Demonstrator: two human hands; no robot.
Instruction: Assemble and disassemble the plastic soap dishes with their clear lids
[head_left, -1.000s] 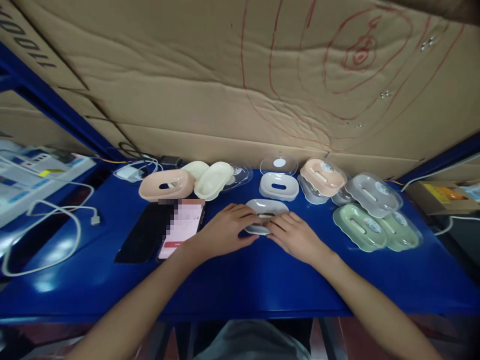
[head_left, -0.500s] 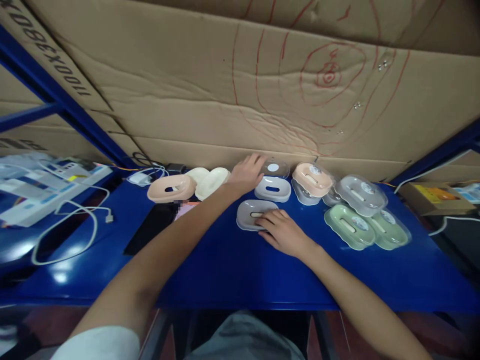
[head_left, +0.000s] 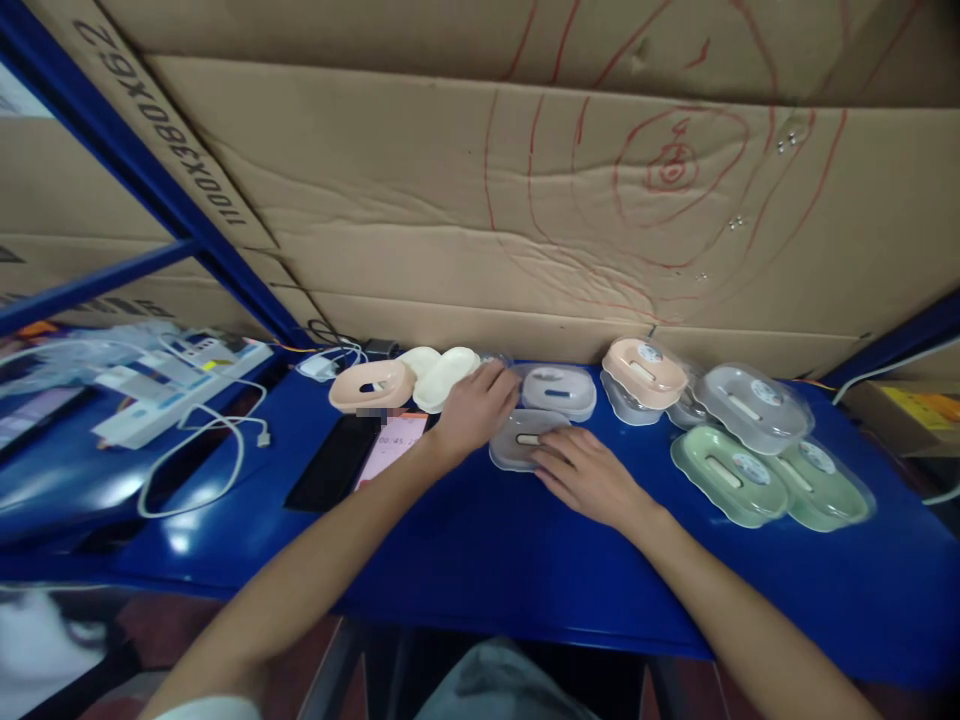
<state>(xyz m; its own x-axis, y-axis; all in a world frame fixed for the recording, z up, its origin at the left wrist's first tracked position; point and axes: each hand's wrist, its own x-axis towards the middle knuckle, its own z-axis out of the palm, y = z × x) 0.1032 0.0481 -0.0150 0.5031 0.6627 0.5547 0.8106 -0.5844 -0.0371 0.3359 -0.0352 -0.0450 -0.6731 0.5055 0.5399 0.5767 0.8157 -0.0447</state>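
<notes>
Your left hand (head_left: 476,412) moved nearer the grey dish (head_left: 512,456), half-curled, hold unclear; right hand (head_left: 592,475) loosely grips its edge.

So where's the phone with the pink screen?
In the head view, the phone lies on the left, between a black slab and the left forearm.

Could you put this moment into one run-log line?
left hand: beside lilac dish, grip unclear | right hand: on grey dish | right side: lidded green dishes
</notes>
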